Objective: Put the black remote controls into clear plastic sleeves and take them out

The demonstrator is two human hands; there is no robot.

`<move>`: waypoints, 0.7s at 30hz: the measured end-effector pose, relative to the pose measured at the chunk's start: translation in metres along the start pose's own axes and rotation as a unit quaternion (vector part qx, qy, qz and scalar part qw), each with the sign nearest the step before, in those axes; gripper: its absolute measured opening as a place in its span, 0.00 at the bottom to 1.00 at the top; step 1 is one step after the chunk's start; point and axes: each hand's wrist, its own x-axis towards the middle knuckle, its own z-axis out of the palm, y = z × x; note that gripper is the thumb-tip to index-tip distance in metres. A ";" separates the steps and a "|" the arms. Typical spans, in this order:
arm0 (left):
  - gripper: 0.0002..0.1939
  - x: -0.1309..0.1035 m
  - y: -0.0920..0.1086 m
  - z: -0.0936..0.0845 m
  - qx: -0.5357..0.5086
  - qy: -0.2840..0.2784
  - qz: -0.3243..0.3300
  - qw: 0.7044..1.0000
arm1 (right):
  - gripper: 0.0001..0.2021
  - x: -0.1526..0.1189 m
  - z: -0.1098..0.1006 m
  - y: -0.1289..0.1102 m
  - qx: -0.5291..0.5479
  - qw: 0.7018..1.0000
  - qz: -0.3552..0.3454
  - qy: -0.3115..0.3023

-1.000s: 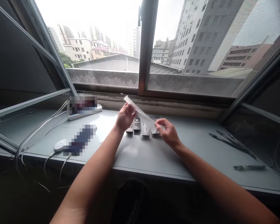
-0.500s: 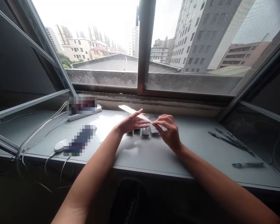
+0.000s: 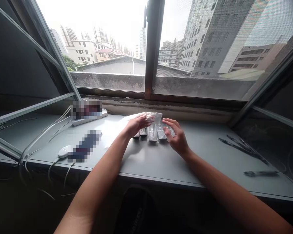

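1. Head view: translucent plastic sleeve [image 3: 157,117], one, raised above the bench [image 3: 156,165], its right end projecting from the left hand [image 3: 134,126] towards the right hand [image 3: 177,136].
2. Left hand: fingers clamped on the sleeve, apparently to hold that end free.
3. Right hand: thumb and fingers apart, just beside the sleeve's right end; contact uncertain.
4. Black remote controls [image 3: 143,131] and plastic-wrapped remote controls [image 3: 152,134]: side by side below, seemingly lined up for easy reach.
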 end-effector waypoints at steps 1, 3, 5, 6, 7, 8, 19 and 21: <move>0.12 0.001 -0.002 -0.001 0.004 -0.009 -0.002 1.000 | 0.15 0.000 0.000 -0.001 0.004 1.000 -0.008 -0.014; 0.13 0.002 -0.006 -0.004 0.009 -0.025 -0.005 1.000 | 0.16 -0.001 0.001 -0.003 0.012 0.999 -0.020 -0.032; 0.14 0.003 -0.008 -0.006 0.012 -0.028 -0.007 1.000 | 0.17 -0.002 0.001 -0.002 0.013 0.999 -0.020 -0.038; 0.14 0.003 -0.008 -0.006 0.012 -0.022 -0.008 1.000 | 0.18 -0.002 0.002 -0.001 0.012 0.999 -0.014 -0.036; 0.14 0.004 -0.008 -0.007 0.011 -0.013 -0.008 1.000 | 0.19 -0.002 0.001 0.000 0.011 0.999 -0.006 -0.032; 0.14 0.004 -0.008 -0.007 0.009 -0.002 -0.007 1.000 | 0.19 -0.003 0.001 0.001 0.011 1.000 0.002 -0.028; 0.22 0.004 -0.006 -0.008 0.037 0.028 0.011 0.999 | 0.17 -0.004 0.004 0.001 0.040 0.993 -0.060 -0.091; 0.23 0.002 -0.006 -0.007 0.051 0.026 0.011 0.998 | 0.20 -0.006 0.004 0.003 0.042 0.993 -0.061 -0.097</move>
